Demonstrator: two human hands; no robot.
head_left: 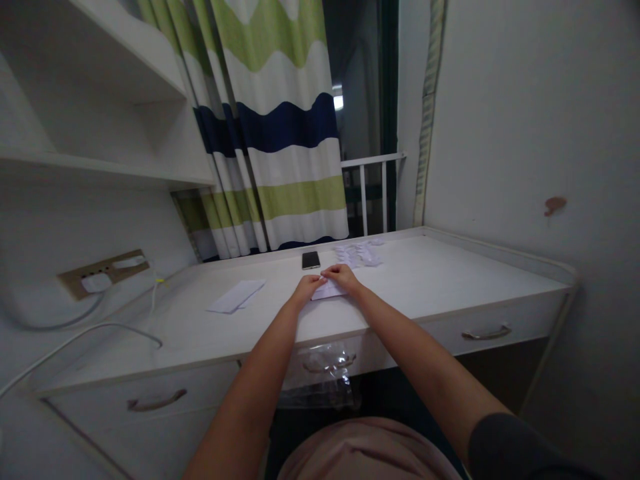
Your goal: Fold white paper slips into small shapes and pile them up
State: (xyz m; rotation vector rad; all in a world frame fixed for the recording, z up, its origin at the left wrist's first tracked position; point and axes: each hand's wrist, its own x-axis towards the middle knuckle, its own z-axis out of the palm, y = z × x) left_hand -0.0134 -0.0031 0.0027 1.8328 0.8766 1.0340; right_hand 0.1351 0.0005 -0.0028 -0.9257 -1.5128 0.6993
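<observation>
White paper (329, 290) on the desk (440, 275), partly hidden

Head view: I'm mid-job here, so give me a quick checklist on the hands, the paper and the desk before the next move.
1. Both hands at the paper: ok. Left hand and right hand meet at the paper.
2. Fingertip grip firm: cannot tell; the fingertips are too small to judge.
3. Paper edges aligned: cannot tell; the hands cover part of it.
4. Phone out from under the hands: ok, it lies just beyond them on the desk.
5. White sheets apart from the hands: ok, off to the left.
6. Small white pieces neatly separated: not ok, they lie bunched near the desk's back edge.
</observation>
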